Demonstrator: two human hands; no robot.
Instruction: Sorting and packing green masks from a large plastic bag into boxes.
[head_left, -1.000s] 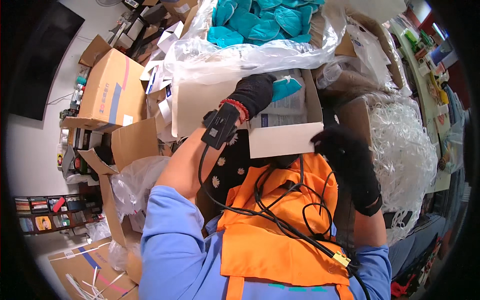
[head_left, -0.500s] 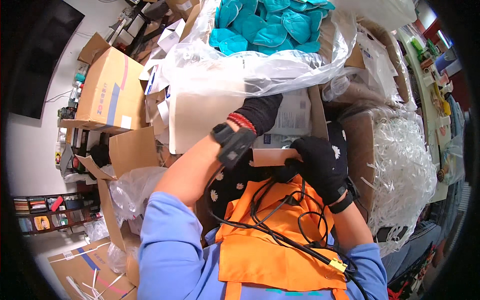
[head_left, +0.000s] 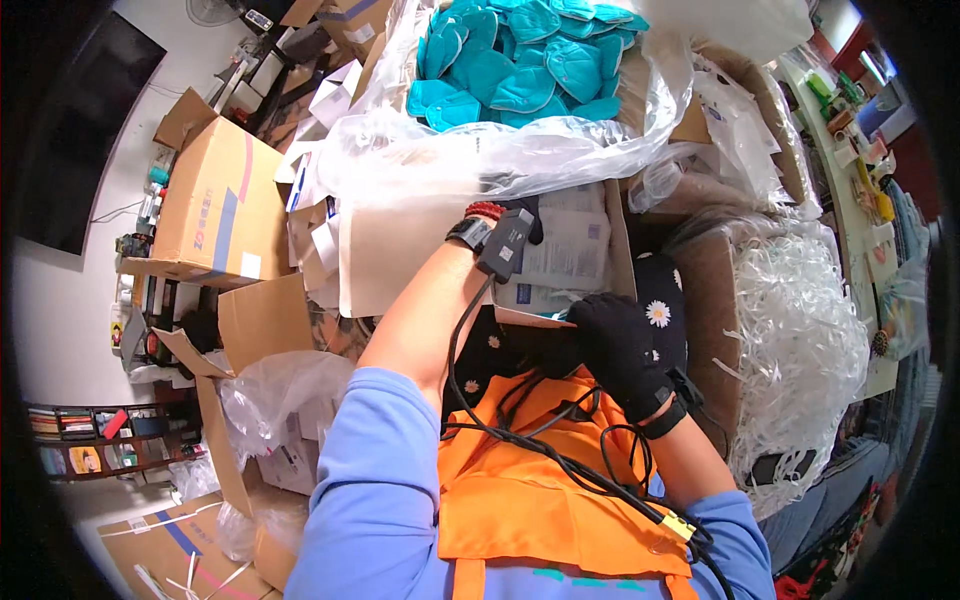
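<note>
An open cardboard box [head_left: 622,250] stands before me with flat, clear-wrapped white packets [head_left: 565,250] in it. My left hand [head_left: 532,220], in a black glove, reaches in over these packets. A small dark device on the wrist and the plastic sheet hide most of its fingers, so their pose is not clear. At the box's near right corner, my right hand [head_left: 625,350], also black-gloved, is curled closed around the near edge. A sliver of teal shows inside beside it. Past the box lie many teal padded cup-shaped masks [head_left: 525,70], with a clear plastic sheet [head_left: 460,145] draped in front.
White shredded strips [head_left: 800,350] fill a carton at right. Another carton [head_left: 235,190] and an opened box with plastic bags [head_left: 285,390] stand at left. Black cables [head_left: 560,455] run across my orange apron [head_left: 550,510]. A cluttered table [head_left: 850,200] lies far right.
My left hand has moved down and slightly right, nearer to me, over the packets. My right hand has shifted slightly down and left. The box's near flap has tilted, showing less of its face.
</note>
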